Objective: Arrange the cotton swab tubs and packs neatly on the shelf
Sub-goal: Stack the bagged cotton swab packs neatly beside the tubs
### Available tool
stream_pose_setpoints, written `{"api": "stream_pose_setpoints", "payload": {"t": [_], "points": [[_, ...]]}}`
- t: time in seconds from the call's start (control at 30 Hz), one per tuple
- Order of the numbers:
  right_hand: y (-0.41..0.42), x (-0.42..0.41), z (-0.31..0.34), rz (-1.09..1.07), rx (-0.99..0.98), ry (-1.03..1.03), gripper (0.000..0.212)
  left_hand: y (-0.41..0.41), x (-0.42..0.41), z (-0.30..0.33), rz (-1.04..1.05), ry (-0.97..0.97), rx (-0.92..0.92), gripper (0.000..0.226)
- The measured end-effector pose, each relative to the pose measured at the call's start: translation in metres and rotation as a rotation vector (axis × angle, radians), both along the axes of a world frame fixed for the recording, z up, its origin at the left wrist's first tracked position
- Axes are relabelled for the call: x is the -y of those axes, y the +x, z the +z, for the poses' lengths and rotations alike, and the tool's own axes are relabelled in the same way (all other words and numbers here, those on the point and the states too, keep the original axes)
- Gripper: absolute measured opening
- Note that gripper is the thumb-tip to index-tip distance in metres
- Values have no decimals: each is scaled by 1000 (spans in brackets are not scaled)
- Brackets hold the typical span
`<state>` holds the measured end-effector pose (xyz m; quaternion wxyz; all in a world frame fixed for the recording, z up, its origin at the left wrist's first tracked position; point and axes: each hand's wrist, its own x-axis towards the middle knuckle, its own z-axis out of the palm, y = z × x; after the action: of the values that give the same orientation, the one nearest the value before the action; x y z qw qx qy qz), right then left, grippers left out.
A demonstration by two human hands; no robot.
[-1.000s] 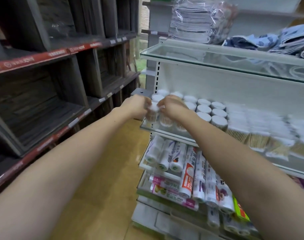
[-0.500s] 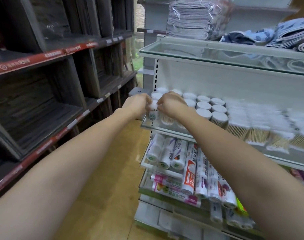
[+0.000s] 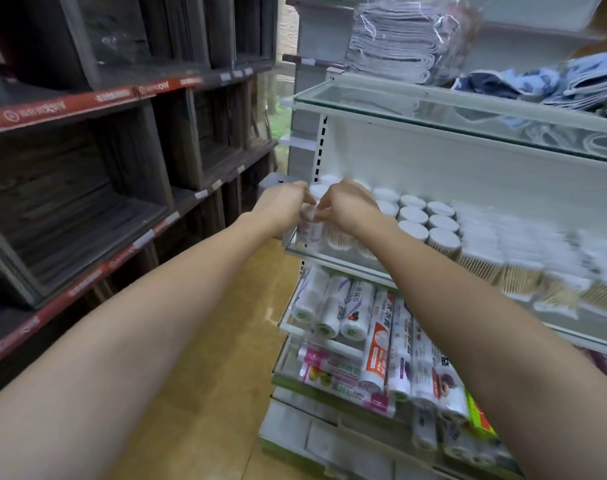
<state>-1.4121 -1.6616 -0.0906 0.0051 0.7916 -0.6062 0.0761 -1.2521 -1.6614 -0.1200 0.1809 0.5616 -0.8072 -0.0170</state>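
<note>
1. The shelf (image 3: 329, 263) is a glass one, middle tier of a white rack, and it carries everything I am sorting. I stand at its left end because that corner is where the rows start.

2. The packs (image 3: 523, 268) lie along the right stretch of the shelf, bundles of swabs lined toward the front edge. They look blurred, so I cannot judge how straight they sit. I leave them for later, I think, since the tubs come first in line.

3. The tubs (image 3: 426, 225) stand upright in rows from back to front, white lids up, touching one another. Packed tight like that they face the aisle and do not topple.

4. My left hand (image 3: 281, 211) is at the front left corner, fingers curled round one tub (image 3: 309, 228) from its left side. I hold it low on the body so its label can face out.

5. My right hand (image 3: 347, 207) meets it from the right, fingers pinching at the same tub's lid. Two hands let me turn and square it against its neighbours.

6. That tub stands at the very front left corner, just inside the edge, touching the tub beside it. I judge that it is being seated into the front row, a step not yet finished.
</note>
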Motion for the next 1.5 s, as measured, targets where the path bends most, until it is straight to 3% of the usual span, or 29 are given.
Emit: {"api": "stream_pose_setpoints", "payload": {"t": [0.23,0.37,0.5,0.67,0.77,0.87,1.0,1.13,1.3,1.5], "points": [[4,-8,-8,21,63,-25,31,-6,-5,3,44,10,66,36],[-13,-12,-4,43,136,-21,31,-17,-10,9,72,-22,189,22],[-34,-23,7,3,160,-48,34,-21,-11,13,97,-71,240,30],[-49,-32,16,-43,-124,119,44,-24,-12,18,84,-47,222,20],[-49,-28,12,-38,-266,29,21,-25,-6,20,58,-48,186,26],[-47,-27,6,-84,-152,17,19,-28,-4,22,9,-80,138,42],[-41,-31,8,-37,-57,-116,42,-36,-6,18,-90,-44,168,31],[-48,-29,9,68,-4,-50,28,-39,-5,11,-84,-34,179,31],[-61,-31,10,80,-66,39,39,-43,0,10,-41,-64,170,34],[-67,-33,4,78,125,-20,29,-54,-6,21,-20,41,182,59]]}}
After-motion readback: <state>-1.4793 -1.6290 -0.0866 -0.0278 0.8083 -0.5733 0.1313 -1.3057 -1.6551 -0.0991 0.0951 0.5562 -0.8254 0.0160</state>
